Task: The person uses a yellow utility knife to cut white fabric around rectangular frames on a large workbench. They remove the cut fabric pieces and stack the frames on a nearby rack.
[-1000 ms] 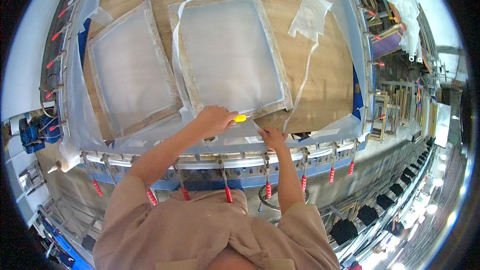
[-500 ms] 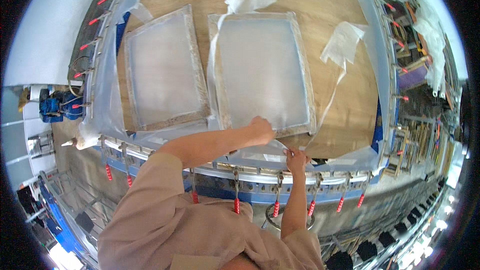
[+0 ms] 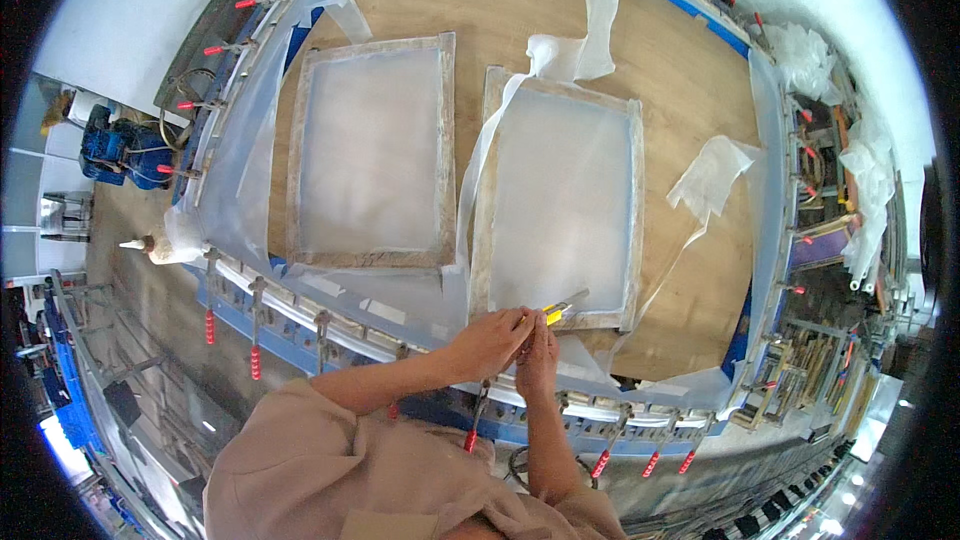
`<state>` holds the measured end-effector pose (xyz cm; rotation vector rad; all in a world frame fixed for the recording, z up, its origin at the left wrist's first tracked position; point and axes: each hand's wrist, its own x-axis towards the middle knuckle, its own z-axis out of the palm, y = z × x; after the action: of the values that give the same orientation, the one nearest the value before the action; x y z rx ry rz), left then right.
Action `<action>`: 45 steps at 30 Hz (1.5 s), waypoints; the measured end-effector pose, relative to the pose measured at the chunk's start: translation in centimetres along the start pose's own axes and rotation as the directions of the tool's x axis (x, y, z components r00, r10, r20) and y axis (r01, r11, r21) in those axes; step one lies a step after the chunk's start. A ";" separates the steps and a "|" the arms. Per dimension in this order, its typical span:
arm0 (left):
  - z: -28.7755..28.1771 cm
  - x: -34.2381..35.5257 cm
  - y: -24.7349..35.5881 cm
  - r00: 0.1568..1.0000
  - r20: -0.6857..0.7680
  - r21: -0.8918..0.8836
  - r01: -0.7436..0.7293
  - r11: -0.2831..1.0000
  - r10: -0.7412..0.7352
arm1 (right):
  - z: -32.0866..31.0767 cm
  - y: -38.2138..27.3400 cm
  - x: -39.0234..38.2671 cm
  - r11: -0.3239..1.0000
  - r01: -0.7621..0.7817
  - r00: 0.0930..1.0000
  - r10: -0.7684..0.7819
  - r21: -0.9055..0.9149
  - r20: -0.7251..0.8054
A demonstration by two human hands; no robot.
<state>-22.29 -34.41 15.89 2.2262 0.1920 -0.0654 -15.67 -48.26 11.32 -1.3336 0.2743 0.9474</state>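
A yellow utility knife (image 3: 554, 316) points away from me to the right, its metal blade over the near edge of the right-hand framed panel (image 3: 565, 200). My left hand (image 3: 492, 342) and my right hand (image 3: 538, 365) meet at its rear end, fingers closed on it. Translucent film covers that panel inside a worn, whitish-brown border. To its left lies a second, similar framed panel (image 3: 372, 150). Between them runs a narrow strip of white film (image 3: 478, 175). Just right of my hands, a loose flap of film (image 3: 585, 355) lies by the table's near edge.
Both panels lie on a wooden board (image 3: 690, 280) inside a blue-edged table frame. Red-handled clamps (image 3: 255, 360) line its sides. Crumpled white film (image 3: 560, 55) and a torn piece (image 3: 712, 175) lie on the board. A blue motor (image 3: 120, 148) stands at the left.
My hands have come together on the knife, which now shows clearly. My right hand has let go of the film at the near edge. The whole view has shifted and turned.
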 end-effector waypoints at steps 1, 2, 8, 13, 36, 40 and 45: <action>0.2 -0.2 -1.0 0.994 -0.094 -0.074 -0.059 0.995 0.052 | 1.0 -0.6 0.3 0.991 0.111 0.993 -0.113 -0.077 -0.020; 0.2 -0.1 -2.3 0.975 -0.172 -0.116 -0.162 0.980 0.140 | 1.7 -1.4 0.7 0.992 0.102 0.991 -0.108 -0.074 -0.074; -2.8 3.7 -17.1 0.815 -0.396 -0.132 0.407 0.904 -0.424 | 1.2 -6.4 3.5 0.960 0.037 0.999 -0.040 -0.279 -0.005; -3.4 8.3 -22.2 0.783 -0.353 -0.173 0.484 0.858 -0.513 | 1.5 -9.5 7.1 0.900 0.065 0.995 -0.089 -0.432 -0.035; -20.9 40.3 -26.8 0.836 -0.501 0.149 0.337 0.930 -0.223 | 12.8 -20.5 32.7 -0.435 0.411 0.658 -0.467 -0.801 0.591; -21.5 40.1 -25.4 0.853 -0.484 0.178 0.314 0.933 -0.194 | 14.9 -19.9 34.7 -0.466 0.328 0.698 -0.466 -0.821 0.544; -21.2 40.5 -24.7 0.846 -0.512 0.206 0.290 0.934 -0.150 | 15.9 -18.5 36.7 -0.554 0.223 0.709 -0.473 -0.802 0.523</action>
<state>13.25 1.88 5.01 2.4532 0.7650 0.3757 14.84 -17.26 4.11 -2.8280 -1.4174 -0.0159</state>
